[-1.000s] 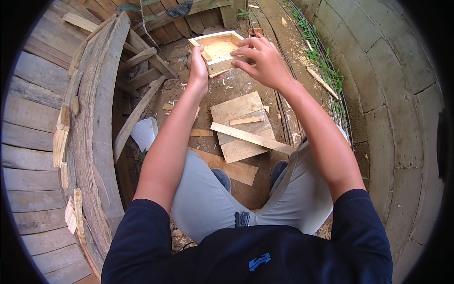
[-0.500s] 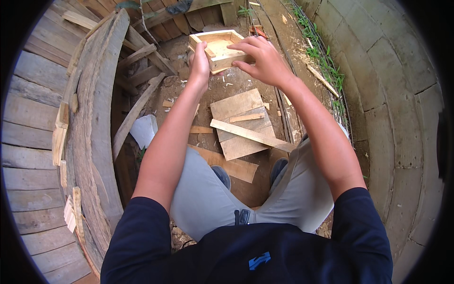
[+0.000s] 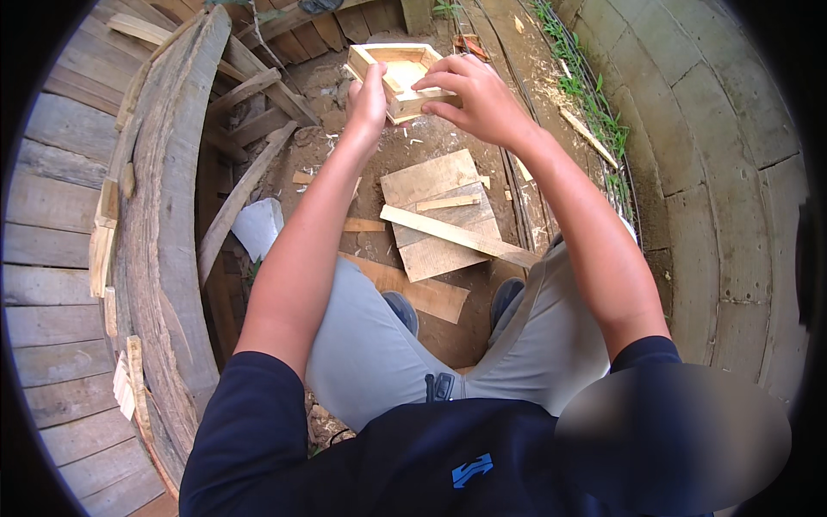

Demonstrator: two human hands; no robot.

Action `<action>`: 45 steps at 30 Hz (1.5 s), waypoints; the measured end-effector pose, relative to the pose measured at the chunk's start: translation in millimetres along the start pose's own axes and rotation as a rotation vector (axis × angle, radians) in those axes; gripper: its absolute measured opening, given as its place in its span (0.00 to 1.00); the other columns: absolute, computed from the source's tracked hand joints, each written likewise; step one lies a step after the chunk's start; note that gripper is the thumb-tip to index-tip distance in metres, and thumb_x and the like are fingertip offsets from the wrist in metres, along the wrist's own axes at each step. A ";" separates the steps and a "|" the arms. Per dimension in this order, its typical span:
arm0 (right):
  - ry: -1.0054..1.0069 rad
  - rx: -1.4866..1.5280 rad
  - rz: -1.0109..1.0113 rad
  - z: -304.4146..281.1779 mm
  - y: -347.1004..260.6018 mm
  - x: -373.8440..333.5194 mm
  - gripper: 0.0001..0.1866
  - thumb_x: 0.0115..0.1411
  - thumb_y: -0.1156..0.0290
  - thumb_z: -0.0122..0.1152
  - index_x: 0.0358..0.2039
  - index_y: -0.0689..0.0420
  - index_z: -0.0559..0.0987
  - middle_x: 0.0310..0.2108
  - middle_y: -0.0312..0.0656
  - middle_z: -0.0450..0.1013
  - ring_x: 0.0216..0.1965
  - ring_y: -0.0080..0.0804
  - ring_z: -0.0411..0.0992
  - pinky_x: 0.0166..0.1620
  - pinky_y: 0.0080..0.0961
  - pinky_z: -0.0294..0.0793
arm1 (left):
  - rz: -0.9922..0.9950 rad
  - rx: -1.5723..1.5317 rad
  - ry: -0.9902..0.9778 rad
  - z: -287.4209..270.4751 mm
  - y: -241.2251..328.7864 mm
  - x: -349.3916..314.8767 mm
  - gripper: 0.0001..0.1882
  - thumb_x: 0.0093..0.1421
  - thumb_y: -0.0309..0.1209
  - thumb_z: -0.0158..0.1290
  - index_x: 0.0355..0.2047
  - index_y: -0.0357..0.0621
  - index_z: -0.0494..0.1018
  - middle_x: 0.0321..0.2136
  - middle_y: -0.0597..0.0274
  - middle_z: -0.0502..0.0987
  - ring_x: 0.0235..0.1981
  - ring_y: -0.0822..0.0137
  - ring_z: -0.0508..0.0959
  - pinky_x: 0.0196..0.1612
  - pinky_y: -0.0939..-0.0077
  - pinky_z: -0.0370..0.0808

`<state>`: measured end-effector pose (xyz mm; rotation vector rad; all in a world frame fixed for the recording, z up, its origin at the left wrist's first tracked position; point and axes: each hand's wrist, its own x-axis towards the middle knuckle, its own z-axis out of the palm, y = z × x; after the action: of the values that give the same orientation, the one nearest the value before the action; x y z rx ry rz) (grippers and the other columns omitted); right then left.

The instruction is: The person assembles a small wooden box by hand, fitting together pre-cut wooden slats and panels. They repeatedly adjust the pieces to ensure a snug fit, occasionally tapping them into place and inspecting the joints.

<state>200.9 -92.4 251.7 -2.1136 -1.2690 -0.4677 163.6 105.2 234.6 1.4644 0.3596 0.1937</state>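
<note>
A small, shallow wooden box (image 3: pixel 408 109) with an open top and angled walls is held up in front of me at arm's length. My left hand (image 3: pixel 369 102) grips its left wall, thumb on the upper rim and the other fingers mostly hidden beneath. At the near right wall, my right hand (image 3: pixel 474 96) bends its fingers over the rim toward the inside, while its thumb lies against the outer face. Below the box, a square panel of boards (image 3: pixel 444 185) rests on the ground, with a long wooden strip (image 3: pixel 457 235) and a shorter strip (image 3: pixel 449 202) across it.
A thick weathered plank (image 3: pixel 177 215) runs along my left beside slatted boards (image 3: pixel 56 246). To the right rises a grey block wall (image 3: pixel 711 172), with weeds (image 3: pixel 594 103) at its foot. A flat board (image 3: pixel 422 293) lies between my shoes. A blurred oval covers my right sleeve.
The box and both hands sit slightly higher in view, with the grip much the same. My right fingers have shifted a little at the rim. The ground scene has moved slightly upward.
</note>
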 end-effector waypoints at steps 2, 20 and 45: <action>-0.004 -0.004 0.001 0.3 0.8 0.1 0.19 0.55 0.64 0.73 0.48 0.46 0.84 0.45 0.37 0.76 0.50 0.38 0.72 0.55 0.38 0.72 | 0.014 -0.002 -0.010 -0.7 -1.4 1.2 0.31 0.65 0.51 0.44 0.47 0.27 0.70 0.34 0.47 0.79 0.28 0.60 0.83 0.18 0.67 0.81; 0.173 -0.042 0.104 -5.7 11.3 0.9 0.19 0.60 0.68 0.65 0.52 0.49 0.79 0.45 0.42 0.75 0.50 0.43 0.73 0.56 0.40 0.71 | -0.018 0.048 0.034 -10.5 4.0 7.8 0.33 0.67 0.51 0.41 0.56 0.30 0.65 0.44 0.46 0.78 0.38 0.60 0.83 0.27 0.66 0.83; 0.093 -0.030 0.334 1.2 25.2 -5.4 0.09 0.59 0.71 0.64 0.40 0.52 0.85 0.43 0.44 0.76 0.51 0.46 0.73 0.56 0.40 0.73 | 0.025 0.073 0.131 -30.2 32.2 10.1 0.32 0.69 0.51 0.39 0.55 0.30 0.65 0.43 0.45 0.77 0.39 0.59 0.82 0.33 0.65 0.83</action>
<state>220.5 -103.9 239.3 -2.2445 -0.8396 -0.4337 165.2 140.2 263.3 1.5327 0.4589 0.3006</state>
